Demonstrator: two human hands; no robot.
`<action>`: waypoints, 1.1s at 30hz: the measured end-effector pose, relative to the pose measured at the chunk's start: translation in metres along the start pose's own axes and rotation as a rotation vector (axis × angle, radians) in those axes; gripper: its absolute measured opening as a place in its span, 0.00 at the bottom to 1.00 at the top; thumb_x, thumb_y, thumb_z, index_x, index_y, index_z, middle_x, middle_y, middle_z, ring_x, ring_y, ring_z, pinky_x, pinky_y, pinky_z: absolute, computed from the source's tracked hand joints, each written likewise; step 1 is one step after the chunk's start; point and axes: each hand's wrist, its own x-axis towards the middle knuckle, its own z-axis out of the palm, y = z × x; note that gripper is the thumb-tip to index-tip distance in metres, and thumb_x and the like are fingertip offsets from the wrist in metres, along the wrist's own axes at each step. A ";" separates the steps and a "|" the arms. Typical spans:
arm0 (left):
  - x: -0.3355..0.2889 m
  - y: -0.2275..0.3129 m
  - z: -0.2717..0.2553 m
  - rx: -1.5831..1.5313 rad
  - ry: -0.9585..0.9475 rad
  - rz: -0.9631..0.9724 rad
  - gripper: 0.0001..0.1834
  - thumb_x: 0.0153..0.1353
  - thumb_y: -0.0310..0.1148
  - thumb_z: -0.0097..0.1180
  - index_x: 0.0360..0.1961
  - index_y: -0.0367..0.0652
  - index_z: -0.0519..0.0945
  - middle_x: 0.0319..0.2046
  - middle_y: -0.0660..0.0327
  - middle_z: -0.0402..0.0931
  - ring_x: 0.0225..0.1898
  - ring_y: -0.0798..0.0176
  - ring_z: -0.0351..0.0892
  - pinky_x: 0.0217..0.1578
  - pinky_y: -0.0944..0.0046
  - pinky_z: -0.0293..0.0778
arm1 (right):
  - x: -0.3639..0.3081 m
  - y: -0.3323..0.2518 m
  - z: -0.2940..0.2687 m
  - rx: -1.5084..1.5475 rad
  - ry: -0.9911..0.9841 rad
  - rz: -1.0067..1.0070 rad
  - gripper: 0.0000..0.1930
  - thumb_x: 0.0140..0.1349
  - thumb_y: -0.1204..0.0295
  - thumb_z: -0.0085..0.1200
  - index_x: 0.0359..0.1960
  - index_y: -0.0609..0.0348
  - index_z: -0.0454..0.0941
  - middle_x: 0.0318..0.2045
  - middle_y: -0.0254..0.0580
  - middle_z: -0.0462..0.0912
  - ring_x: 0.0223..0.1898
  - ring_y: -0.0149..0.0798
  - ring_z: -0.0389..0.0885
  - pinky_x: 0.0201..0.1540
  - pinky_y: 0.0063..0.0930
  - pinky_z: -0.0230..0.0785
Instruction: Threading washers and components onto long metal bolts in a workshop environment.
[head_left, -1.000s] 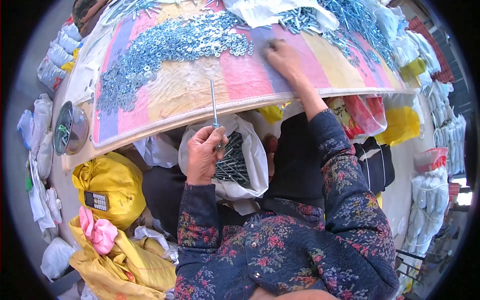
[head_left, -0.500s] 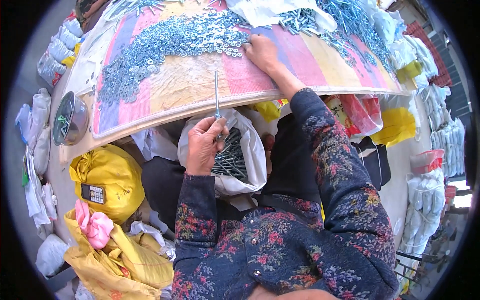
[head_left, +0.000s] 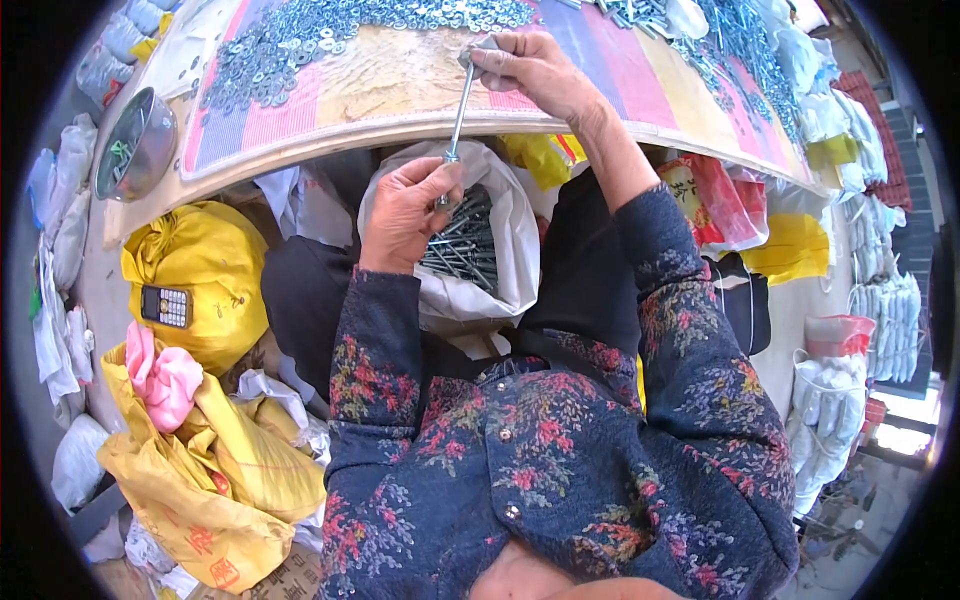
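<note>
My left hand (head_left: 405,215) is closed round the lower end of a long, thin metal bolt (head_left: 462,110) that stands up and leans slightly right. A nut-like collar shows just above the fingers. At the bolt's upper end, my right hand (head_left: 540,72) pinches a small grey washer (head_left: 484,50); whether it is round the tip or only against it I cannot tell. Below my left hand, between the knees, an open white sack (head_left: 515,265) holds many similar bolts (head_left: 465,240). Loose washers (head_left: 290,60) are heaped on the striped cloth (head_left: 400,95) ahead.
A metal bowl (head_left: 160,150) with a few small parts stands at the table's left edge. Long bolts (head_left: 745,50) lie heaped at the right. A yellow sack (head_left: 215,245) with a keypad phone (head_left: 166,306) on it sits lower left. Red and white bags (head_left: 715,205) hang under the table edge.
My right hand has come back from the washer heap to the bolt's upper end with a washer. The bolt now tilts right. The view has shifted, so the table sits higher.
</note>
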 end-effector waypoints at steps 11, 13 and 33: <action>-0.005 0.001 -0.009 -0.220 -0.192 -0.059 0.10 0.62 0.31 0.58 0.40 0.34 0.80 0.24 0.64 0.74 0.16 0.79 0.64 0.12 0.81 0.56 | 0.012 0.004 0.002 0.265 -0.147 0.021 0.11 0.65 0.69 0.55 0.43 0.65 0.80 0.33 0.36 0.83 0.30 0.21 0.76 0.38 0.12 0.73; -0.006 0.003 -0.008 -0.205 -0.155 -0.048 0.10 0.62 0.31 0.58 0.39 0.34 0.80 0.24 0.64 0.74 0.16 0.79 0.63 0.12 0.81 0.56 | 0.010 -0.001 0.004 0.197 -0.143 0.010 0.11 0.65 0.69 0.54 0.42 0.65 0.80 0.33 0.37 0.83 0.30 0.21 0.76 0.38 0.12 0.73; -0.002 0.008 -0.016 -0.213 -0.069 -0.034 0.09 0.61 0.29 0.60 0.38 0.34 0.80 0.24 0.64 0.75 0.16 0.79 0.64 0.11 0.80 0.54 | -0.012 -0.032 0.038 -0.079 -0.409 0.013 0.14 0.64 0.62 0.55 0.35 0.63 0.82 0.27 0.32 0.80 0.31 0.25 0.76 0.34 0.20 0.69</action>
